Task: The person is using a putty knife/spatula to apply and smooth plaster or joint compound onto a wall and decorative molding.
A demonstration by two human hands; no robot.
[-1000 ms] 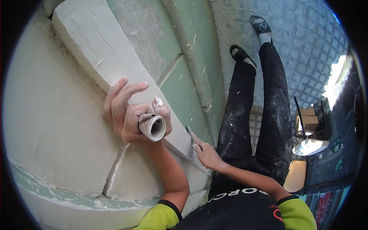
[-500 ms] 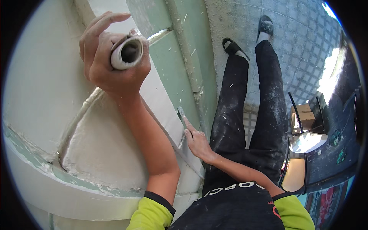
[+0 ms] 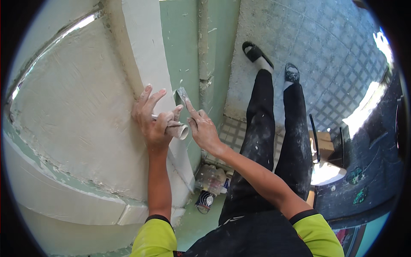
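Note:
My left hand (image 3: pixel 154 122), dusted white, is closed round a pale hollow tube (image 3: pixel 183 132) whose round open end points right; two of its fingers stretch upward. What the tube's other end joins is hidden by the hand. Beside it, my right hand (image 3: pixel 204 133) grips a narrow putty knife (image 3: pixel 184 96) with its forefinger laid along it. The knife's tip lies at the edge where a white wall strip (image 3: pixel 147 47) meets a green wall face (image 3: pixel 182 47). Both hands are close together, apart by a small gap.
A pale plastered panel (image 3: pixel 81 111) with a rough edge spreads at left. A ridge (image 3: pixel 204 43) runs along the green wall. Below my hands are a clear plastic bottle (image 3: pixel 209 177) and a dark patterned cup-like item (image 3: pixel 204 201). A cardboard box (image 3: pixel 323 144) stands at right on the floor side.
My left hand has come down and right with the tube, near my right hand. The right hand with the putty knife has moved up and left. My feet and view have shifted.

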